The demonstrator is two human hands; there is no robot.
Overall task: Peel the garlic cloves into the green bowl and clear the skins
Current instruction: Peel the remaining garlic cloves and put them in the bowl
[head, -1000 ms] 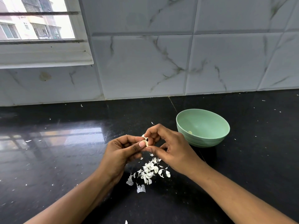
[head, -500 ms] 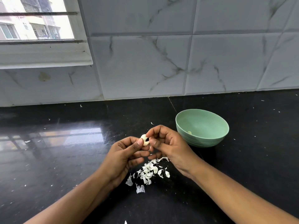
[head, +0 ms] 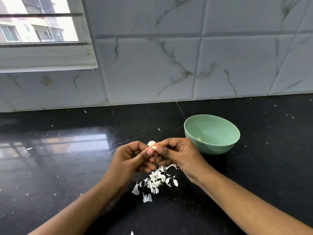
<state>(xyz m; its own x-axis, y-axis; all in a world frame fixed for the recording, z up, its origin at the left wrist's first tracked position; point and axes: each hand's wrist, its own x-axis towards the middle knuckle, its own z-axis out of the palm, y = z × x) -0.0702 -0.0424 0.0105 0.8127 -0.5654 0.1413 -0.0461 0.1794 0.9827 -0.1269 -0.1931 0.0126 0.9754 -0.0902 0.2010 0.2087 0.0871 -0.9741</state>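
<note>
Two bare hands meet above a glossy black desk [head: 67, 167]. The left hand [head: 128, 160] and the right hand [head: 179, 155] pinch one garlic clove [head: 152, 145] between them, thumbs and curled fingers [head: 150, 151] pressed together on it from both sides. A pale flap of skin stands up from the clove's top. Directly below the hands, a loose pile of white garlic skins [head: 155, 181] lies on the desk, with small flecks scattered farther out. The green bowl [head: 211, 143] sits upright on the desk just beside the right hand, on its far right side; one small pale piece lies inside it near the front wall. Behind the desk rises a wall of marbled white tiles [head: 169, 65], with a window [head: 39, 29] at the upper left.
</note>
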